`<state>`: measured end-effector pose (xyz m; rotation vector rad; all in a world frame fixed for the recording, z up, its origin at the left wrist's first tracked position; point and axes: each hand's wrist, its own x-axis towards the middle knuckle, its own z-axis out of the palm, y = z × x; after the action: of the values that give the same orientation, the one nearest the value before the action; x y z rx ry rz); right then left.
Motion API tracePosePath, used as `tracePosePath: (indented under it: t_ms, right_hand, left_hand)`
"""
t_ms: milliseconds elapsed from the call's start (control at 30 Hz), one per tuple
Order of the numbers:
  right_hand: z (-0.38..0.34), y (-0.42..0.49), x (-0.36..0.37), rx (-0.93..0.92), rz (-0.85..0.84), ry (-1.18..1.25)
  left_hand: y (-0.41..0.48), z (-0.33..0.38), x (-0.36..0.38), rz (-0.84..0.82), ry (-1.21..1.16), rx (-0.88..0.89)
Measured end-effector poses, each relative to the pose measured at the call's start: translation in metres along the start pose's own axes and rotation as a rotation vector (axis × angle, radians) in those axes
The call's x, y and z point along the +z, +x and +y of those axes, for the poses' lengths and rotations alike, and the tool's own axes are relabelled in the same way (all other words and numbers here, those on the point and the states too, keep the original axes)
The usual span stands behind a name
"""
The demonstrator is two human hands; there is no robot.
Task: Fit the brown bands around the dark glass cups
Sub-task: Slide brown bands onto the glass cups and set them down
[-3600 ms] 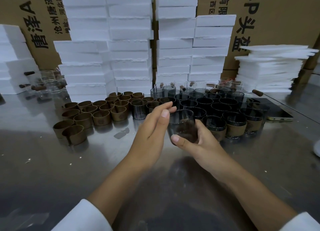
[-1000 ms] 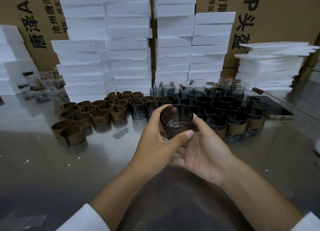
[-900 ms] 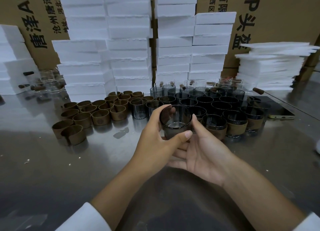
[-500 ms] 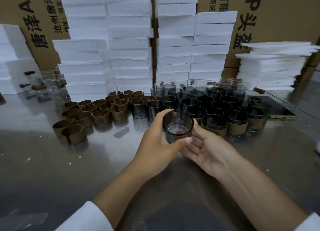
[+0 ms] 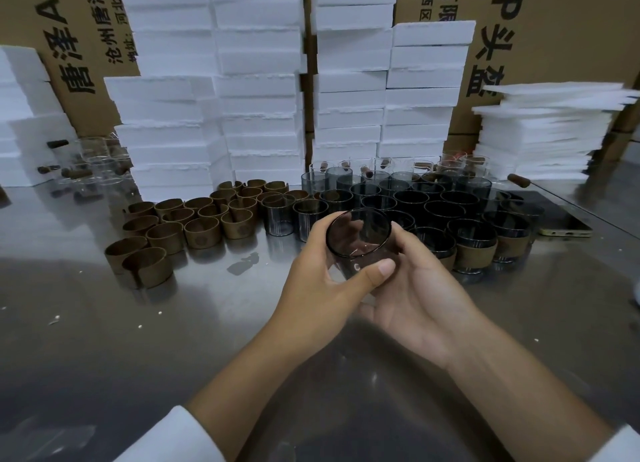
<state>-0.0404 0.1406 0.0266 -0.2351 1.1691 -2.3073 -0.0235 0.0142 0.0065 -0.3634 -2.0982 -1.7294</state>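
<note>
**Cup in hand above the table: grip now with the left hand, right hand cradling**

The dark glass cup (image 5: 360,243) is held off the table in front of the person. It sits just ahead of the front row of cups and is tipped so its open mouth faces the camera. Fingers show through its smoky wall.

Change noted: 3.6 s ago the right hand pinched the cup with its thumb on the near wall, and the left fingers lay over the rim. The roles are now swapped. Against the frame 0.5 s ago the grip is the same, and the cup sits slightly higher in view.

The left hand (image 5: 322,288) grips the cup. Its thumb lies across the near wall and its fingers curl round the left and far side up to the rim. The right hand (image 5: 419,299) lies palm up below. Its fingers curve under the base, partly hidden by the left thumb, and one digit rises against the cup's right wall. Both forearms reach in from white sleeves (image 5: 180,437).

The brown bands (image 5: 202,231) stand loose in a cluster to the left. The unbanded dark cups (image 5: 433,202) stand in rows behind the hands. The banded cups (image 5: 474,254) stand at the front right, near the right hand.

All of this rests on a steel table (image 5: 104,351). A phone (image 5: 557,224) lies to the right. White foam blocks (image 5: 259,87) are stacked behind, in front of printed cartons (image 5: 561,29).
</note>
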Motion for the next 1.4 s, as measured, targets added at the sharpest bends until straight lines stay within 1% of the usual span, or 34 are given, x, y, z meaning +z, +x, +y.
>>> tracePosePath:
  t_ms: [67,133,200,267,400,600,700,800,933,1067,1267,1400]
  right_hand:
    - [0.001,0.000,-0.001,0.039,-0.005,-0.018]
    - [0.002,0.001,-0.001,0.115,0.009,-0.064]
    - [0.003,0.001,-0.002,0.199,0.037,-0.130]
    - [0.004,0.002,-0.004,0.232,0.086,-0.178]
    - [0.005,0.003,-0.006,0.193,0.235,-0.257]
    - [0.002,0.005,-0.007,0.016,0.375,-0.151]
    - [-0.001,0.004,-0.008,-0.088,0.370,-0.103]
    - [0.000,0.004,-0.006,-0.119,0.331,-0.075]
    - [0.001,0.002,-0.003,-0.064,0.230,-0.002]
    - [0.000,0.000,-0.001,-0.001,0.097,-0.030]
    - [-0.002,0.000,-0.004,0.092,0.095,-0.105]
    - [-0.005,-0.001,-0.005,0.110,0.146,-0.190]
  left_hand:
    - [0.000,0.000,-0.001,-0.004,0.013,0.007]
    - [0.001,-0.002,-0.002,-0.006,0.016,0.005]
    - [0.002,-0.004,-0.004,-0.007,0.032,-0.001]
    - [0.003,-0.007,-0.006,-0.006,0.064,-0.005]
    - [0.003,-0.012,-0.008,-0.032,0.123,-0.015]
    - [0.002,-0.013,-0.009,-0.049,0.177,-0.012]
    - [0.002,-0.011,-0.007,-0.046,0.171,-0.008]
    - [0.002,-0.008,-0.005,-0.043,0.162,0.001]
    - [0.003,-0.005,-0.003,-0.027,0.099,-0.002]
    - [0.001,-0.002,-0.003,-0.006,0.034,-0.004]
    - [0.001,0.000,-0.005,0.011,0.007,0.003]
    - [0.001,0.001,-0.006,-0.002,0.022,-0.011]
